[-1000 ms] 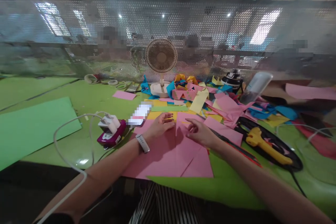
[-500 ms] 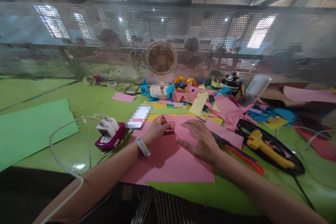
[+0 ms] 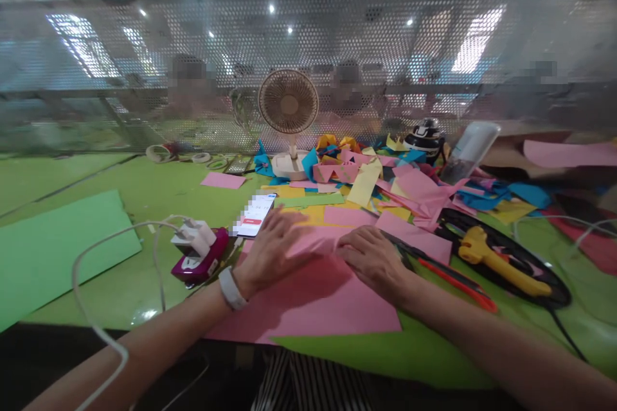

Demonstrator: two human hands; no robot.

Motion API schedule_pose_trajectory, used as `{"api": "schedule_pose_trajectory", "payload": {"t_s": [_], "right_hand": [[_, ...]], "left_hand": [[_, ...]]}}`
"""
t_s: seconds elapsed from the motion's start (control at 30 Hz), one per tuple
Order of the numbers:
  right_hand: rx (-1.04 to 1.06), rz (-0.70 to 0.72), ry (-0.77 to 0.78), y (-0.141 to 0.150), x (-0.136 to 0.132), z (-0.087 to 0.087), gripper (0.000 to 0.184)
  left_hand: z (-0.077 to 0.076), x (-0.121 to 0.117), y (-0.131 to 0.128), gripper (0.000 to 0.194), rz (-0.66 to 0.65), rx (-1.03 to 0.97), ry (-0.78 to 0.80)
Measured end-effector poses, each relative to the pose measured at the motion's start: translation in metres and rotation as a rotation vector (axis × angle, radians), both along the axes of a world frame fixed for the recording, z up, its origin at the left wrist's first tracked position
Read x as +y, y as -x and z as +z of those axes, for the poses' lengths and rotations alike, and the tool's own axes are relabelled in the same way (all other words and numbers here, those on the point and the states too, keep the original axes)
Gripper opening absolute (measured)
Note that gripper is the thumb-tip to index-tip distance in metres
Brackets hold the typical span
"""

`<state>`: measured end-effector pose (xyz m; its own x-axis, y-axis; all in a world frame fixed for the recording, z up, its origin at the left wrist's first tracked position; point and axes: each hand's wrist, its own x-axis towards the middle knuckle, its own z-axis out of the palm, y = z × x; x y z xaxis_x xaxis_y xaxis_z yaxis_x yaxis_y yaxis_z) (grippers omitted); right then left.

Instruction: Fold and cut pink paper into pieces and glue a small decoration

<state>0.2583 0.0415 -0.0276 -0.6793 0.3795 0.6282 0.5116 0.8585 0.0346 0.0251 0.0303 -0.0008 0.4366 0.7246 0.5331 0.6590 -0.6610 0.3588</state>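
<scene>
A large pink paper sheet (image 3: 318,302) lies on the green table (image 3: 144,192) in front of me. Its far edge is folded over toward me into a raised flap between my hands. My left hand (image 3: 270,250), with a white watch on the wrist, rests on the left side of the fold, fingers stretched over the paper. My right hand (image 3: 373,260) presses on the right side of the fold, fingers curled down onto it. A phone (image 3: 254,215) lies just beyond my left hand.
A purple power strip (image 3: 200,257) with white chargers and cable lies at left. A small fan (image 3: 288,119) stands behind a heap of coloured paper scraps (image 3: 385,186). A yellow glue gun (image 3: 501,260) lies at right, a green sheet (image 3: 53,250) far left. People sit beyond the mesh screen.
The pink sheet's far part has been folded over toward me. Both hands moved from its far tip onto the new fold, now pressing it down.
</scene>
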Motion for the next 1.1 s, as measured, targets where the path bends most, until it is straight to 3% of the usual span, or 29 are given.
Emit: {"api": "schedule_pose_trajectory", "payload": {"t_s": [0.1, 0.27, 0.4, 0.67, 0.9, 1.1], "right_hand": [[-0.020, 0.069, 0.039, 0.002, 0.002, -0.003, 0.019], [-0.081, 0.086, 0.289, 0.000, 0.007, -0.007, 0.016], [-0.002, 0.049, 0.500, -0.001, 0.007, -0.005, 0.012], [0.123, -0.122, 0.893, 0.001, 0.013, -0.004, 0.006], [0.092, -0.170, 0.856, 0.004, 0.014, -0.005, 0.010], [0.073, -0.200, 0.821, 0.005, 0.014, -0.006, 0.012]], "left_hand": [[-0.010, -0.002, 0.004, 0.017, -0.153, 0.279, -0.048], [-0.019, 0.003, 0.004, 0.022, -0.232, 0.337, -0.011], [-0.019, 0.005, 0.006, 0.023, -0.208, 0.239, 0.131], [-0.024, 0.008, 0.008, 0.026, -0.077, -0.120, 0.570], [-0.012, 0.007, 0.020, 0.031, 0.021, -0.065, 0.639], [-0.005, 0.004, 0.025, 0.037, 0.090, 0.110, 0.488]]}}
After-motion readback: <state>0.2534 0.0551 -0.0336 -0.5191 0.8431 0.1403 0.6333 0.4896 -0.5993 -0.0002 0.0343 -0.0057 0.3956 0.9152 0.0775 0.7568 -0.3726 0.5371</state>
